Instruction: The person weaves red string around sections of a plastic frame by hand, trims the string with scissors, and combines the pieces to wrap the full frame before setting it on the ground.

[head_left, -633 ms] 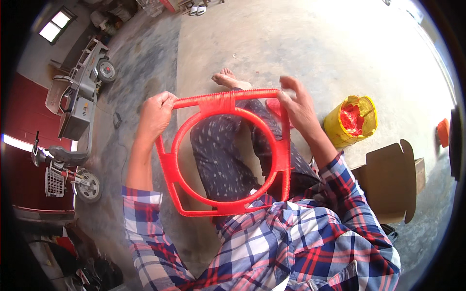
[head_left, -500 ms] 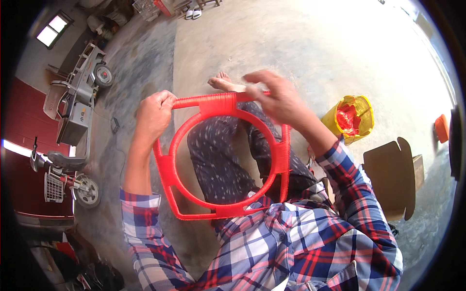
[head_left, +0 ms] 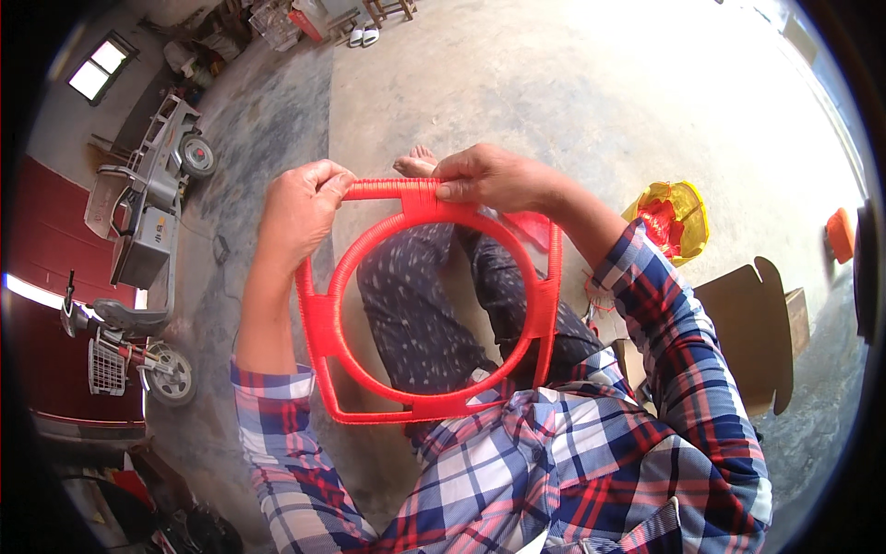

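Observation:
A red frame (head_left: 321,323), squarish outside with a round ring inside, is held over my lap; its bars look closely wrapped in red cord. My left hand (head_left: 305,208) grips its far left corner, thumb on top and fingers curled under. Closed on the far bar near its middle is my right hand (head_left: 494,180), its thumb pressed on the wrapped section that joins bar and ring. Below that wrist shows a patch of red material (head_left: 531,226); whether the right fingers hold it is hidden.
To the right stands a yellow container (head_left: 699,212) with red strands inside. Nearer me is a brown cardboard piece (head_left: 743,323), with an orange object (head_left: 839,235) farther right. A scooter (head_left: 129,319) and a grey cart-like vehicle (head_left: 152,198) stand at left. White slippers (head_left: 364,36) lie far off.
My right hand, blurred and raised above the frame before, has come down to the left and closed on the far bar. My left hand and the frame have shifted slightly right.

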{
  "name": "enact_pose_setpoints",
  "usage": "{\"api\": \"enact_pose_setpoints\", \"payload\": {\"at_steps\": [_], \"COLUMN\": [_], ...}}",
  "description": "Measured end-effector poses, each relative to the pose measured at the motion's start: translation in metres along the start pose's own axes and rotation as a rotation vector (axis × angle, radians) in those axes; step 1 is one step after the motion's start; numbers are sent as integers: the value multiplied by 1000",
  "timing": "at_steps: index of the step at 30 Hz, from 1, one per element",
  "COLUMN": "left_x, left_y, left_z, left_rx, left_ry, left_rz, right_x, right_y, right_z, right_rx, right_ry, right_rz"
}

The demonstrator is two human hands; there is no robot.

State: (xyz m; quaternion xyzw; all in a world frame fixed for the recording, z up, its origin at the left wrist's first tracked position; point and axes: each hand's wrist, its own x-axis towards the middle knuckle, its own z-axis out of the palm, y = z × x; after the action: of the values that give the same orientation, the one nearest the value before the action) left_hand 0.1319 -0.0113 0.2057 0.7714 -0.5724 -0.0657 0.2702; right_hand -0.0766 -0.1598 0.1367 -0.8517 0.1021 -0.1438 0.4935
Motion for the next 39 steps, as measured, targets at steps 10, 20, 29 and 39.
{"api": "enact_pose_setpoints", "payload": {"at_steps": [10, 20, 29, 39], "left_x": [8, -34, -67, -84], "left_y": [1, -48, -33, -81], "left_z": [6, 13, 32, 28], "left_rx": [-92, -893, -1019, -1108], "left_ry": [-57, -252, -245, -83], "left_rz": [-31, -324, -389, -444], "right_x": [-2, -27, -30, -47], "right_y": [17, 59, 81, 86], "right_z": [3, -6, -2, 5], "right_rx": [236, 259, 339, 151], "right_ry": [-5, 234, 259, 672], "right_rz": [94, 227, 331, 117]}}
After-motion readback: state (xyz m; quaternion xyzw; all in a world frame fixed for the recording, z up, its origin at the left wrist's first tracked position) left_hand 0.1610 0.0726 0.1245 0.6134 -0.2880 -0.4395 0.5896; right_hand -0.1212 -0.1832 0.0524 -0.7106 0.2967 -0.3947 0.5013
